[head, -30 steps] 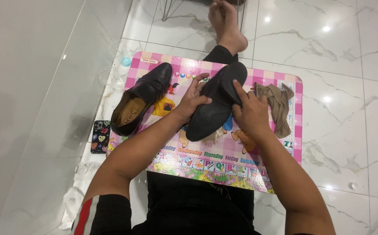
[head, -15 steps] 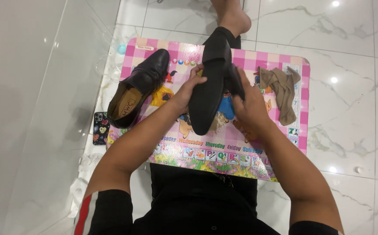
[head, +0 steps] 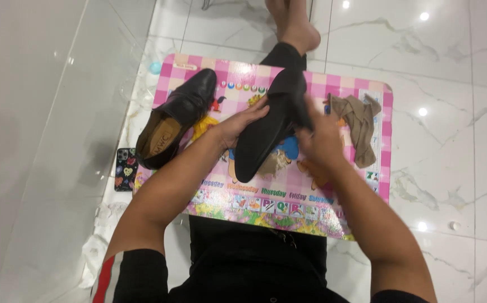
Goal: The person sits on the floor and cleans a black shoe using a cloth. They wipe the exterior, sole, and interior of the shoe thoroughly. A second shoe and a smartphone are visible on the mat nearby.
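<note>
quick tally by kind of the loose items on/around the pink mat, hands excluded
Black shoes: 2, one held sole-up by the left hand and right hand, one lying on the mat
Brown cloth: 1
Phone: 1, on the floor by the mat's left edge
Pink mat: 1
Total: 5

Blk sleeve (head: 136, 275) w/ red-white stripe
</note>
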